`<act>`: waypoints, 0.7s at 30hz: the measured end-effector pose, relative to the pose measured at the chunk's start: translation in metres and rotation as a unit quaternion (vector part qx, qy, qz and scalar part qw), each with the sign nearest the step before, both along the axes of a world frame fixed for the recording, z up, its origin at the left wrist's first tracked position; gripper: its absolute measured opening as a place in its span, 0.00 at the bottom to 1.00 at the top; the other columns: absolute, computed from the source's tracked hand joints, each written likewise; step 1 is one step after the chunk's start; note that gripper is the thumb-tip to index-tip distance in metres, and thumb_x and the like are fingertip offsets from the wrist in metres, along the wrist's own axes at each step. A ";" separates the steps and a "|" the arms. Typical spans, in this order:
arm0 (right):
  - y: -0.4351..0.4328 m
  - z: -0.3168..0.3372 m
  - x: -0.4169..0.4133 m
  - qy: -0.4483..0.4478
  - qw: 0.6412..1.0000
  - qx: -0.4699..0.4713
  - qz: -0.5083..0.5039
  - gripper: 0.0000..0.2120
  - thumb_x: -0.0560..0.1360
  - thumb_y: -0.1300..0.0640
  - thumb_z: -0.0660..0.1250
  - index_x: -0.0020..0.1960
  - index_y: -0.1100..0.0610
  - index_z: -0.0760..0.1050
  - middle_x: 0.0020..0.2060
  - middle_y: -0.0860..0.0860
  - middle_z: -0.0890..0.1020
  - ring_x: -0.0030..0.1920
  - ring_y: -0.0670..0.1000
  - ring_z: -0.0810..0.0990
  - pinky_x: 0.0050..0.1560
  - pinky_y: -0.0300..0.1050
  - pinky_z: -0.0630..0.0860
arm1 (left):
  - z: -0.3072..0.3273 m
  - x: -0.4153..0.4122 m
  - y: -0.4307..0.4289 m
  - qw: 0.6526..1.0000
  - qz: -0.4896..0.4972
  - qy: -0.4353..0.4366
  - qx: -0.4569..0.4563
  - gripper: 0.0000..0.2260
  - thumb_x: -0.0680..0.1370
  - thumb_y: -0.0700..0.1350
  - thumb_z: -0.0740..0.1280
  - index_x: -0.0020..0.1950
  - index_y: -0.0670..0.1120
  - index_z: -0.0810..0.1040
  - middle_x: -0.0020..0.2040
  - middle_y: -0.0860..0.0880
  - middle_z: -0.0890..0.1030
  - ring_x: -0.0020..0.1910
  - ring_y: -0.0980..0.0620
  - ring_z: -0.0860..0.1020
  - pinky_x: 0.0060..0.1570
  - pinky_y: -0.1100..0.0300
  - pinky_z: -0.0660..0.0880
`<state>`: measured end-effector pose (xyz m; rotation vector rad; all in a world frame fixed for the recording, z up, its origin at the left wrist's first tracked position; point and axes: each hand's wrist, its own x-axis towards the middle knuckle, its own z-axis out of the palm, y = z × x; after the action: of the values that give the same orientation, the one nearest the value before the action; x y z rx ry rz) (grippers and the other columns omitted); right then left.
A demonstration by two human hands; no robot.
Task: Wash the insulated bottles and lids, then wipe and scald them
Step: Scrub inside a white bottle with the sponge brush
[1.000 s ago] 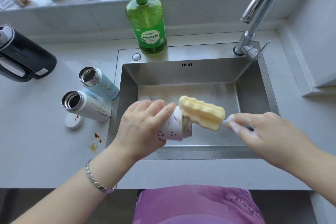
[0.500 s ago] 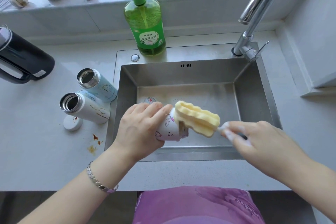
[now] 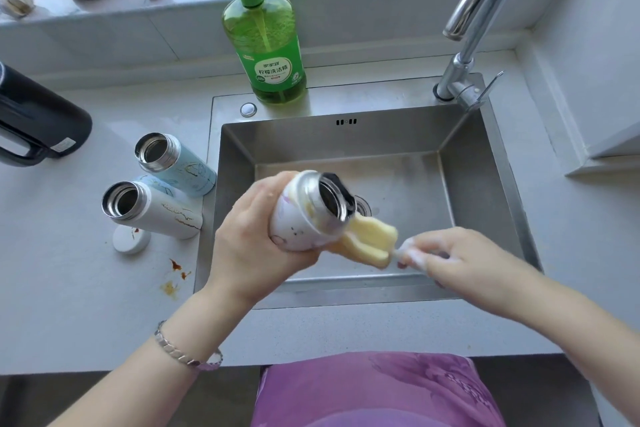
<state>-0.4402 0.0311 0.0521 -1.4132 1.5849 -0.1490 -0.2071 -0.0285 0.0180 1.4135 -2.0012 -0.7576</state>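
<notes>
Left grip (image 3: 249, 246): the forearm comes in from the bench's front-left, the wrist is cocked back, and the fingers and thumb wrap the body of the white printed bottle (image 3: 298, 222). The bottle is held in the air over the front-left part of the sink (image 3: 346, 135), tilted, with its open steel mouth pointing up and to the right. There are foam streaks on its shoulder.

Right grip (image 3: 464, 263): the forearm comes in from the front-right with the hand low over the sink's front edge. The fingertips pinch the soapy handle of the yellow sponge brush (image 3: 372, 243). The sponge head lies against the bottle's outside just under the neck. I read that as touching, but it is blurred.

On the bench just left of the sink are two more open-mouthed bottles, touching or nearly so: a blue bottle (image 3: 180, 168) further back and a white bottle (image 3: 152, 208) nearer the front. A white lid (image 3: 131, 239) lies by the white one's base. Brown stains (image 3: 175, 274) are on the bench (image 3: 86, 305) towards its front edge. A green soap dispenser (image 3: 266, 45) stands behind the sink.
</notes>
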 end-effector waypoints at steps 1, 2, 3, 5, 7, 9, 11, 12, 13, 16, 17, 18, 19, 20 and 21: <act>0.001 -0.003 0.003 -0.025 0.999 -0.007 -0.029 0.12 0.78 0.53 0.58 0.41 0.42 0.76 0.24 0.30 0.74 0.30 0.31 0.72 0.33 0.30 0.65 | 0.001 -0.001 0.000 0.997 0.032 0.038 0.055 0.32 0.56 0.54 0.76 0.59 0.64 0.71 0.55 0.62 0.77 0.52 0.63 0.75 0.50 0.71 0.70; 0.000 -0.004 0.006 -0.043 0.996 -0.019 -0.071 0.12 0.78 0.54 0.58 0.41 0.43 0.76 0.23 0.30 0.73 0.29 0.30 0.72 0.32 0.28 0.65 | -0.001 -0.002 0.000 0.992 0.058 0.061 0.095 0.32 0.55 0.55 0.76 0.57 0.68 0.70 0.53 0.63 0.77 0.52 0.64 0.75 0.48 0.73 0.70; -0.001 -0.006 0.008 -0.055 0.992 -0.035 -0.113 0.13 0.79 0.55 0.58 0.40 0.43 0.76 0.21 0.30 0.73 0.28 0.30 0.71 0.31 0.28 0.64 | -0.001 -0.003 0.000 0.987 0.075 0.072 0.119 0.32 0.55 0.55 0.76 0.55 0.71 0.69 0.52 0.64 0.77 0.51 0.65 0.75 0.47 0.73 0.70; 0.000 -0.009 0.015 -0.073 0.983 -0.053 -0.163 0.13 0.79 0.56 0.58 0.40 0.44 0.75 0.20 0.32 0.72 0.27 0.32 0.71 0.30 0.27 0.64 | -0.005 -0.005 0.000 0.983 0.089 0.075 0.145 0.31 0.55 0.51 0.77 0.52 0.71 0.68 0.50 0.62 0.77 0.47 0.66 0.75 0.43 0.73 0.71; 0.005 -0.011 0.026 -0.087 0.982 -0.050 -0.161 0.13 0.78 0.56 0.58 0.40 0.44 0.75 0.21 0.32 0.74 0.28 0.30 0.71 0.32 0.26 0.65 | -0.009 -0.009 0.001 0.975 0.105 0.096 0.169 0.31 0.57 0.46 0.80 0.51 0.68 0.70 0.48 0.59 0.78 0.43 0.67 0.76 0.36 0.75 0.71; 0.009 -0.013 0.035 -0.093 0.981 -0.054 -0.162 0.12 0.78 0.55 0.58 0.40 0.44 0.76 0.26 0.35 0.77 0.31 0.29 0.72 0.33 0.28 0.65 | -0.012 -0.011 0.002 0.968 0.130 0.111 0.185 0.29 0.57 0.46 0.79 0.50 0.66 0.71 0.48 0.58 0.79 0.41 0.68 0.76 0.35 0.77 0.69; 0.008 -0.016 0.035 -0.099 0.977 -0.053 -0.183 0.12 0.78 0.56 0.58 0.40 0.46 0.76 0.24 0.35 0.76 0.30 0.30 0.72 0.32 0.27 0.65 | -0.013 -0.011 0.005 0.968 0.126 0.113 0.187 0.29 0.56 0.47 0.79 0.51 0.66 0.70 0.48 0.58 0.79 0.41 0.68 0.76 0.36 0.77 0.69; 0.006 -0.017 0.034 -0.098 0.975 -0.051 -0.195 0.12 0.78 0.56 0.58 0.40 0.47 0.76 0.21 0.34 0.74 0.28 0.31 0.71 0.31 0.26 0.65 | -0.013 -0.012 0.007 0.972 0.104 0.100 0.184 0.31 0.56 0.47 0.79 0.51 0.66 0.70 0.47 0.59 0.78 0.42 0.67 0.76 0.37 0.77 0.70; 0.005 -0.018 0.032 -0.095 0.974 -0.049 -0.201 0.12 0.79 0.57 0.58 0.39 0.48 0.76 0.20 0.34 0.73 0.27 0.32 0.71 0.30 0.26 0.65 | -0.010 -0.014 0.010 0.977 0.079 0.084 0.181 0.32 0.57 0.45 0.80 0.52 0.66 0.70 0.47 0.59 0.78 0.43 0.66 0.75 0.38 0.76 0.70; 0.010 -0.016 0.028 -0.089 0.981 -0.040 -0.169 0.12 0.79 0.57 0.58 0.40 0.46 0.76 0.20 0.31 0.72 0.27 0.30 0.70 0.30 0.26 0.64 | -0.009 -0.012 0.009 0.979 0.066 0.064 0.184 0.32 0.59 0.43 0.80 0.52 0.68 0.70 0.48 0.59 0.78 0.45 0.63 0.76 0.38 0.74 0.71; 0.012 -0.013 0.023 -0.080 0.984 -0.037 -0.154 0.12 0.79 0.56 0.57 0.42 0.45 0.76 0.21 0.30 0.72 0.29 0.28 0.70 0.32 0.26 0.64 | -0.010 -0.009 0.006 0.977 0.073 0.055 0.193 0.32 0.59 0.44 0.79 0.53 0.68 0.70 0.49 0.58 0.78 0.45 0.62 0.76 0.39 0.73 0.72; 0.014 -0.009 0.017 -0.065 0.987 -0.036 -0.143 0.12 0.79 0.56 0.57 0.43 0.43 0.76 0.22 0.29 0.72 0.31 0.28 0.71 0.33 0.27 0.64 | -0.011 -0.004 0.004 0.977 0.075 0.034 0.199 0.32 0.59 0.45 0.79 0.55 0.67 0.70 0.50 0.58 0.78 0.45 0.62 0.76 0.39 0.71 0.72; 0.014 -0.006 0.009 -0.046 0.989 -0.039 -0.137 0.12 0.79 0.55 0.57 0.44 0.42 0.77 0.24 0.30 0.74 0.33 0.29 0.72 0.35 0.29 0.64 | -0.013 0.001 0.002 0.977 0.069 0.001 0.202 0.32 0.59 0.46 0.79 0.57 0.66 0.70 0.51 0.58 0.77 0.46 0.61 0.76 0.41 0.68 0.72; 0.013 -0.003 0.001 -0.025 0.990 -0.043 -0.132 0.12 0.78 0.53 0.57 0.44 0.40 0.77 0.26 0.33 0.77 0.34 0.32 0.74 0.36 0.32 0.65 | -0.014 0.006 0.002 0.978 0.057 -0.042 0.198 0.33 0.58 0.48 0.79 0.59 0.65 0.70 0.51 0.59 0.77 0.47 0.60 0.76 0.44 0.65 0.73; 0.011 -0.002 -0.006 0.002 0.992 -0.047 -0.115 0.12 0.78 0.52 0.57 0.43 0.40 0.77 0.29 0.39 0.79 0.34 0.38 0.75 0.36 0.36 0.67 | -0.015 0.010 0.003 0.978 0.038 -0.087 0.185 0.34 0.58 0.50 0.78 0.61 0.63 0.70 0.52 0.60 0.76 0.49 0.57 0.76 0.47 0.61 0.73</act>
<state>-0.4466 0.0423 0.0505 -1.2982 1.7607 -0.3625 -0.1972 -0.0257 0.0025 1.8132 -1.9909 -1.0431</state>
